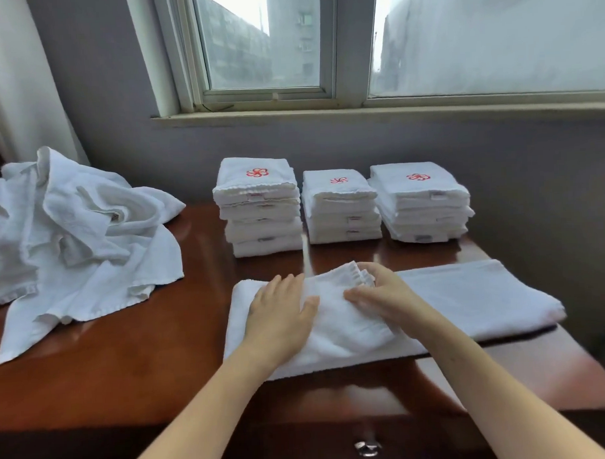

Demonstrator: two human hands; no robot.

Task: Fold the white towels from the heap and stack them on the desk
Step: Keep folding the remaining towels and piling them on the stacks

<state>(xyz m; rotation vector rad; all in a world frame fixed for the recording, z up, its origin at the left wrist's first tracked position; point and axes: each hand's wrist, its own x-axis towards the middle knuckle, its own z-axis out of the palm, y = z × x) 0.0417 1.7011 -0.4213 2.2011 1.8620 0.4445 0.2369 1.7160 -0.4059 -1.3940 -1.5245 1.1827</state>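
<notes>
Flat left grip (pixel 280 309) presses the white towel (pixel 468 292); right grip (pixel 375 292) pinches its folded end. If that pinch loosens, the layers beneath may skew.

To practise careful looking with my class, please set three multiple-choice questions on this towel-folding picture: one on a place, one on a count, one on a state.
1. Where is the heap of unfolded towels?
A on the windowsill
B on the left side of the desk
C on the floor

2. How many stacks of folded towels stand at the back?
A two
B three
C five

3. How is the left hand placed on the front towel?
A lying flat, fingers straight
B clenched in a fist
C raised off it

Answers: 1 B, it spreads over the desk's left side; 2 B, three stand side by side; 3 A, the palm rests flat on the cloth.
</notes>
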